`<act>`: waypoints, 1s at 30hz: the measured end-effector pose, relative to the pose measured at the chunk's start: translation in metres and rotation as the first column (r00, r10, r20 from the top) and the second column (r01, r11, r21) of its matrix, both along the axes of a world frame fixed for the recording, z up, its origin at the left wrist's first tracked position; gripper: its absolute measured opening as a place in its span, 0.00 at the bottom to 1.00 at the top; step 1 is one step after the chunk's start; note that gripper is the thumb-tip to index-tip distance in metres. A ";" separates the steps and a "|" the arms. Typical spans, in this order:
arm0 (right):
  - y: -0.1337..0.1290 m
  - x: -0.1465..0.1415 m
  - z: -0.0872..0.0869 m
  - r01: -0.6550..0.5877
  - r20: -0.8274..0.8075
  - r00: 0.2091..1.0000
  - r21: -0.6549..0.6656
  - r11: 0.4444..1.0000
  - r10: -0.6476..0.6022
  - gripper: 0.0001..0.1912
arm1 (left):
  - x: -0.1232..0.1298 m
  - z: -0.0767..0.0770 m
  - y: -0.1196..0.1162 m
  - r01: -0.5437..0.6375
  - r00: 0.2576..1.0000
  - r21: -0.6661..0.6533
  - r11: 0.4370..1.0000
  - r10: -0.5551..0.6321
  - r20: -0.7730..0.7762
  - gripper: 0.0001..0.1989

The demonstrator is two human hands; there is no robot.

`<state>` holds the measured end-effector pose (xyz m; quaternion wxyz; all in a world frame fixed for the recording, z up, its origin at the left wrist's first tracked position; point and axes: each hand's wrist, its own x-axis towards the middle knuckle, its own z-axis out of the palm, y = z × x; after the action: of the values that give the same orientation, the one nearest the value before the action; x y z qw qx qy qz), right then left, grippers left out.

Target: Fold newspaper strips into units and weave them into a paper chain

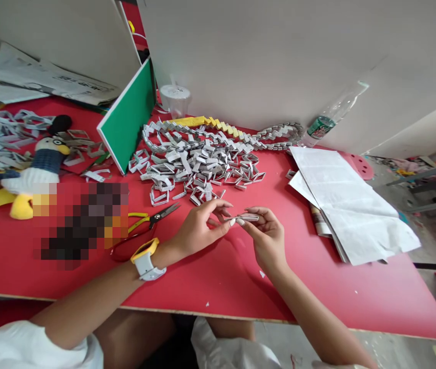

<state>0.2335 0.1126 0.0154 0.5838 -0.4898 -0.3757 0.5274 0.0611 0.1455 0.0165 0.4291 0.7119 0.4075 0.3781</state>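
Folded paper strip [249, 218] held just above the red table [187, 277], nearer the person than the pile of folded paper links [202, 166]. Left hand [204, 223]: thumb and index finger nearly closed at the strip's left end; other fingers curled, slightly spread. Right hand [267, 236]: thumb below, fingers bent over the strip's right part, pinched with hardly any opening. Thumbs close together; whether they touch, cannot tell. Yellow-handled scissors [152, 219] lie left of the left hand, blades toward the pile. Linked paper chain, partly yellow [221, 125], along the pile's far side. White paper sheets [350, 205] stacked at right; clear bottle [323, 125] beyond them, tilted against the wall.
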 end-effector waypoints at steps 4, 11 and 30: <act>0.000 0.002 0.002 -0.012 0.002 1.000 -0.001 1.000 0.012 0.13 | 0.000 0.003 0.001 0.059 0.998 -0.036 0.998 -0.060 -0.018 0.09; 0.001 0.006 0.005 -0.147 0.101 0.984 -0.012 0.989 0.147 0.23 | -0.002 -0.002 -0.001 -0.007 0.998 0.122 0.993 0.014 -0.055 0.11; -0.026 -0.001 0.002 -0.411 0.603 0.779 0.286 0.866 0.171 0.44 | -0.002 -0.008 -0.004 0.116 0.971 0.457 0.882 -0.004 -0.238 0.07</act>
<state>0.2326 0.0870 0.0170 0.4447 -0.4260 -0.7022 0.3573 0.0593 0.1420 0.0085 0.2061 0.8456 0.3289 0.3664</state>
